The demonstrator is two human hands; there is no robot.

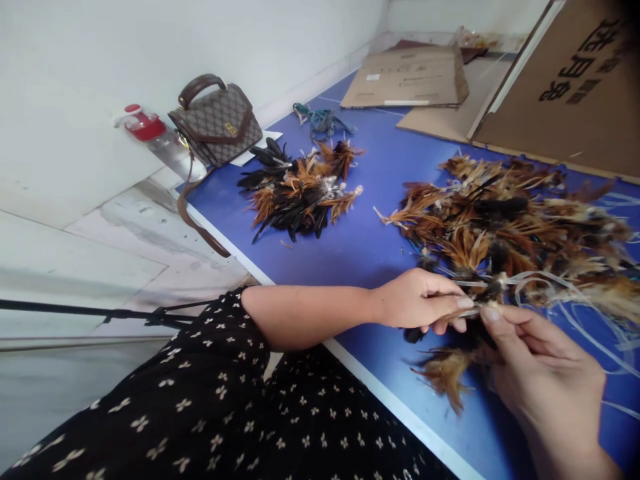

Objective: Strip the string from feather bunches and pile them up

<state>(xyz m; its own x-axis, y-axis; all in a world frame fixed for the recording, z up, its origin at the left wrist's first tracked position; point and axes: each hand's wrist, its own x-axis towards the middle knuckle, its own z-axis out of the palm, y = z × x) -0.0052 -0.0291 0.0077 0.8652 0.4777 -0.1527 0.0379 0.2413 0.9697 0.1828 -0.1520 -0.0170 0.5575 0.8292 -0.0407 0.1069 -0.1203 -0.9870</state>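
1. A clear bottle with a red cap (150,133) lies on its side beside a patterned handbag (216,122) at the far left corner of the blue counter (380,247), both well apart from the work and out of its way; the bag's strap trails over the counter edge.
2. A small heap of black and orange feathers (299,190) sits near the bag, kept separate from the larger stock, seemingly a sorted or finished lot.
3. The left hand (423,300) reaches across from the lap, its thumb and fingers pinching the quill end of a feather bunch (453,370), whose tawny tips hang toward the counter edge.
4. The right hand (540,373) meets it fingertip to fingertip, closed on the same bunch and on a pale strip (530,280), apparently to bind the quills.
5. A large loose pile of feathers (520,227) lies just behind the hands, within easy reach.
6. Flattened cardboard boxes (407,77) rest at the back.
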